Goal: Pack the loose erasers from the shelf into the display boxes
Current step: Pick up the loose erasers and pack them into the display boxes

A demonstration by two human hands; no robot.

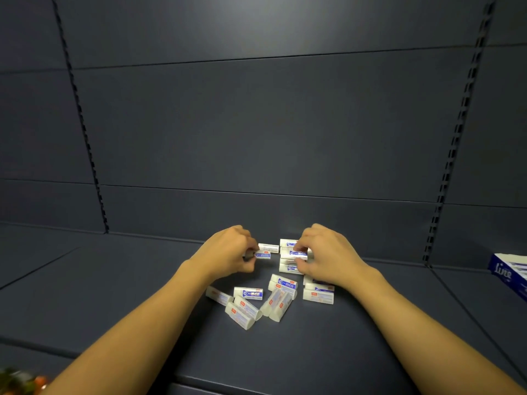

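- My left hand (228, 249) pinches one eraser (262, 255) at the far side of the shelf (114, 295).
- My right hand (325, 255) curls round a small stack of erasers (293, 254).
- Loose erasers (268, 300) lie scattered just nearer me.
- A display box (510, 273) sits far right.

Two bare forearms enter from the bottom edge, one on each side, and nothing is worn on either: no sleeve, cuff, watch, bracelet or glove shows anywhere along them up to the frame edge. The left hand (228, 249) and the right hand (328, 253) are likewise uncovered, with no ring visible on the fingers that show. Both arms are slender and smooth, narrowing evenly to the wrist, and the rest of the person lies outside the view.
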